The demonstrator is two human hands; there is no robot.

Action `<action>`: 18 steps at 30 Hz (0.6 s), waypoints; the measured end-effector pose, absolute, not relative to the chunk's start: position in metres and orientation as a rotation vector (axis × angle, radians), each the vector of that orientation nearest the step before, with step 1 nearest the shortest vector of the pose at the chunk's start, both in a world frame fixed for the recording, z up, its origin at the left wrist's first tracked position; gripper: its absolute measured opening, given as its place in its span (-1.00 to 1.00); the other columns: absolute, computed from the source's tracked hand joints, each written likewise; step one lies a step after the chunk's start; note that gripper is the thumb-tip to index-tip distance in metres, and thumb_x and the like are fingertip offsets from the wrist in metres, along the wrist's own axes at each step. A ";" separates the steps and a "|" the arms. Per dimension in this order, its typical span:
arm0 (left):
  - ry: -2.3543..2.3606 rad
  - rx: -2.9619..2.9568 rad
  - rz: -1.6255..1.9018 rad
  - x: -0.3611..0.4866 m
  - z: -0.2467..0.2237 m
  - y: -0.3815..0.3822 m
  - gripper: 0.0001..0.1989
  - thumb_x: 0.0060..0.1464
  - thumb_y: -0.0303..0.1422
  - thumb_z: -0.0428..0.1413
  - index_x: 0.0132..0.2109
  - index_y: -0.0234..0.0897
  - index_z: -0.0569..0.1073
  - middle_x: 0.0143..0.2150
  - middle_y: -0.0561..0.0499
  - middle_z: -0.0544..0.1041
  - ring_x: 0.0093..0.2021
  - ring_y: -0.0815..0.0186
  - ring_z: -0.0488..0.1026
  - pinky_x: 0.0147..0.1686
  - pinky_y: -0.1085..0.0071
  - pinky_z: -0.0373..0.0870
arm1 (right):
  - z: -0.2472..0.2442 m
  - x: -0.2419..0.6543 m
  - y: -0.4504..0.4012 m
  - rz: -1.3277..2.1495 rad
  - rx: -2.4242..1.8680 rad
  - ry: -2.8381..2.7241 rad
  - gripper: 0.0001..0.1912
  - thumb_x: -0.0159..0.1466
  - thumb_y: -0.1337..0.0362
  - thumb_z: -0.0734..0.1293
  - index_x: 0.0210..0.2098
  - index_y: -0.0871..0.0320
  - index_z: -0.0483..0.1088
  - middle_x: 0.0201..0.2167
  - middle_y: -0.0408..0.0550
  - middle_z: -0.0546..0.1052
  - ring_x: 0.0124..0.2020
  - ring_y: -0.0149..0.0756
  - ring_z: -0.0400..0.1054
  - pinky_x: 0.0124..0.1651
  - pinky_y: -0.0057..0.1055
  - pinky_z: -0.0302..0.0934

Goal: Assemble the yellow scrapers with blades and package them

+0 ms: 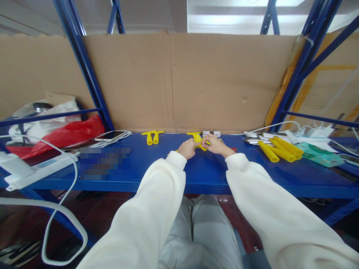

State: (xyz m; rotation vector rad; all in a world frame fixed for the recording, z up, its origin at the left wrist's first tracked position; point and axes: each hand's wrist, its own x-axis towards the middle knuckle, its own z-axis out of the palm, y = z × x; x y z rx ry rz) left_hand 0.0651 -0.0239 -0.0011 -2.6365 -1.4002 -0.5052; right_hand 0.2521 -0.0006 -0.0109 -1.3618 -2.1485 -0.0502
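Both of my hands are together at the middle of the blue tabletop. My left hand (188, 148) is closed around a yellow plastic T-shaped handle (202, 143). The fingers of my right hand (215, 145) are pinched together at the same yellow piece, and whether they hold anything else is hidden. Just behind my hands lies another yellow T-shaped handle (197, 137). A stack of flat white-and-black pieces (211, 133) is beyond my right hand. A small red object (234, 149) shows by my right wrist.
Two yellow T-shaped handles (153, 137) lie left of centre. On the right are several yellow handles (283, 149), flat packets (251, 139) and a green pack (321, 154). A power strip (42, 170), white cables and a red bag (64, 136) occupy the left; cardboard (224, 82) stands behind.
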 end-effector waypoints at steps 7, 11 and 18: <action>-1.427 -2.643 -0.450 0.065 0.002 -0.027 -0.48 0.15 -0.57 0.01 0.21 -0.13 0.46 0.05 -0.13 0.49 0.05 0.14 0.49 0.07 0.29 0.39 | -0.012 0.251 0.001 -0.036 -1.336 -2.158 -0.93 0.17 0.34 0.35 -0.43 0.10 0.48 -0.13 0.03 0.49 0.04 -0.08 0.28 0.11 -0.11 0.17; -1.400 -2.646 -0.469 0.065 0.001 -0.027 -0.47 0.14 -0.57 0.02 0.22 -0.11 0.45 0.05 -0.13 0.49 0.06 0.15 0.48 0.08 0.30 0.39 | -0.015 0.252 0.006 -0.014 -1.329 -2.168 -0.90 0.16 0.39 0.32 -0.45 0.11 0.47 -0.20 0.01 0.49 -0.01 -0.13 0.31 0.11 -0.14 0.18; -1.344 -2.656 -0.481 0.064 0.001 -0.027 -0.43 0.11 -0.60 0.02 0.23 -0.09 0.44 0.03 -0.12 0.49 0.03 0.18 0.49 0.08 0.30 0.40 | -0.017 0.255 0.009 -0.043 -1.303 -2.214 -0.88 0.16 0.40 0.30 -0.45 0.10 0.46 -0.26 -0.02 0.46 -0.05 -0.16 0.30 0.09 -0.16 0.20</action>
